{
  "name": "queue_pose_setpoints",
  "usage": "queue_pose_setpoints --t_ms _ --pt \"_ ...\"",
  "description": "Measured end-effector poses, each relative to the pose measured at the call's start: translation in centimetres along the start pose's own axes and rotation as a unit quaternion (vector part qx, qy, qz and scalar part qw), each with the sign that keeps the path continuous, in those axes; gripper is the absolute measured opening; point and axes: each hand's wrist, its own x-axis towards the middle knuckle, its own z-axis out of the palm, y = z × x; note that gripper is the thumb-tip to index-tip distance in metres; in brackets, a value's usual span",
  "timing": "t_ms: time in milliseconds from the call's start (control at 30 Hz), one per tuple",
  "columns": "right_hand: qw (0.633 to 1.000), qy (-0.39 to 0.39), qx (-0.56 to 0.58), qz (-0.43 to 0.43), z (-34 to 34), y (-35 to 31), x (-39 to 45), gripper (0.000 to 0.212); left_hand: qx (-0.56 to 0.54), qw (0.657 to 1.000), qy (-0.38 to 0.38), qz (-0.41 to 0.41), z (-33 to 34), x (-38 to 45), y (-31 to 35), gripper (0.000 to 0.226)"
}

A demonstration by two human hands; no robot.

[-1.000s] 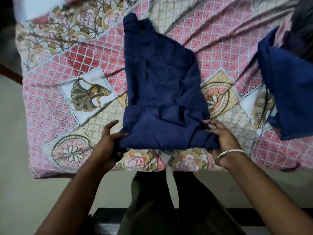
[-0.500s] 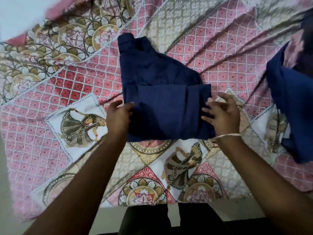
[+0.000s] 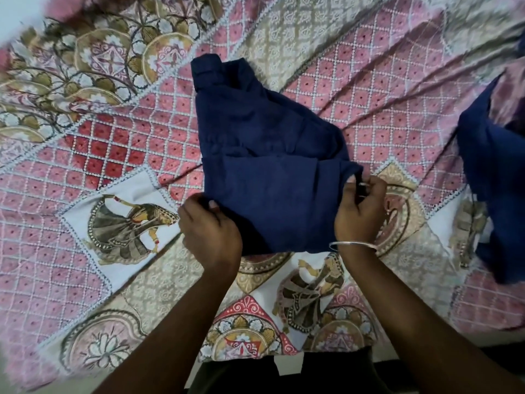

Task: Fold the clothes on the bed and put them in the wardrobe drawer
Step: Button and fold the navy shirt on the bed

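Both hands work at the near fold of a navy garment lying mid-bed. The left hand grips its left edge, thumb on top; the right hand, bangle at the wrist, pinches the right corner. A second navy garment lies well apart at right on the patterned bedspread.

A bed fills nearly the whole frame, covered by a patterned bedspread in pink lattice, beige floral panels and white squares printed with dancer figures. A strip of pale floor shows along the bottom edge, lower right.
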Motion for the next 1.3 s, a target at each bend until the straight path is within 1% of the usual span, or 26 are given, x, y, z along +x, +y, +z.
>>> queue_pose_setpoints --t_ms 33,67,100,133,200,267,300,333,400,467,533,633,667,733,800,833,900,967,1000,1067,1167,1200,1233,1300 --pt "1.000 -0.010 0.003 -0.024 -0.3 -0.4 0.4 0.029 0.008 0.998 0.028 0.061 -0.1 -0.1 0.7 0.024" --pt "0.999 -0.016 0.012 -0.048 -0.5 -0.8 0.7 0.029 0.008 0.989 0.040 0.139 -0.3 -0.4 1.6 0.029" --pt "0.997 -0.024 0.028 -0.065 -0.7 -1.1 1.0 0.028 0.003 0.976 0.029 0.215 -0.1 -0.7 2.7 0.030" --pt "0.995 -0.033 0.051 -0.074 -0.8 -1.4 1.2 0.026 -0.002 0.961 -0.002 0.276 0.1 -1.0 3.9 0.030" --pt "0.993 -0.061 0.070 -0.079 -0.7 -1.7 1.5 0.022 0.018 0.935 -0.074 0.347 1.3 -1.5 6.5 0.034" --pt "0.992 -0.084 0.006 -0.096 -0.3 -1.7 2.0 0.023 0.076 0.912 -0.143 0.376 3.2 -1.4 8.8 0.042" --pt "0.989 -0.095 -0.024 -0.107 0.1 -1.4 2.3 0.021 0.109 0.902 -0.161 0.385 4.2 -1.0 9.4 0.043" --pt "0.990 -0.100 -0.029 -0.098 0.2 -0.9 3.0 0.020 0.141 0.893 -0.164 0.396 5.2 -0.6 9.6 0.041" --pt "0.992 -0.117 0.011 -0.035 0.6 -0.3 4.4 0.025 0.190 0.880 -0.134 0.414 6.7 0.4 9.0 0.040" --pt "0.991 -0.132 0.020 0.028 1.0 0.2 5.7 0.027 0.210 0.878 -0.116 0.415 7.5 1.0 8.5 0.041" --pt "0.990 -0.134 0.009 0.053 1.1 0.3 6.2 0.023 0.210 0.881 -0.112 0.409 7.6 1.0 8.4 0.040" --pt "0.995 -0.087 -0.001 0.057 0.5 -0.5 5.9 0.022 0.194 0.888 -0.118 0.400 7.2 0.9 9.0 0.038" --pt "0.996 -0.077 0.001 0.055 0.0 -0.9 5.5 0.024 0.193 0.885 -0.119 0.406 7.1 0.8 9.2 0.037" --pt "0.995 -0.092 -0.033 0.011 -0.5 -1.5 4.4 0.033 0.189 0.868 -0.130 0.440 7.0 0.5 9.6 0.038" --pt "0.989 -0.125 -0.065 -0.032 -0.7 -1.3 3.7 0.035 0.176 0.857 -0.151 0.460 7.3 0.3 9.6 0.041" --pt "0.989 -0.132 -0.053 -0.027 -0.6 -0.7 3.8 0.031 0.169 0.862 -0.155 0.452 7.5 0.2 9.5 0.041" --pt "0.990 -0.138 0.008 0.027 -0.3 0.4 4.7 0.022 0.155 0.878 -0.150 0.427 8.0 0.4 9.2 0.042" --pt "0.984 -0.146 0.063 0.084 0.1 1.1 5.6 0.018 0.146 0.885 -0.144 0.418 8.5 0.5 9.1 0.040" --pt "0.982 -0.145 0.078 0.090 0.2 1.3 5.7 0.018 0.142 0.887 -0.145 0.414 8.6 0.4 9.1 0.040" --pt "0.988 -0.118 0.071 0.061 -0.3 1.1 5.5 0.016 0.129 0.892 -0.145 0.409 8.7 0.5 9.1 0.039" --pt "0.998 -0.040 0.026 -0.039 -2.9 0.0 4.2 0.021 0.109 0.893 -0.144 0.412 8.7 0.7 9.0 0.038" --pt "0.997 -0.037 0.015 -0.073 -3.6 -0.2 3.6 0.024 0.104 0.893 -0.144 0.413 8.7 0.8 8.9 0.038" --pt "0.994 -0.055 0.003 -0.092 -3.9 -0.2 3.0 0.027 0.100 0.893 -0.146 0.414 8.7 0.9 8.9 0.038" --pt "0.990 -0.117 -0.026 -0.076 -3.6 -0.3 2.1 0.033 0.090 0.892 -0.150 0.418 8.6 0.9 8.9 0.037"
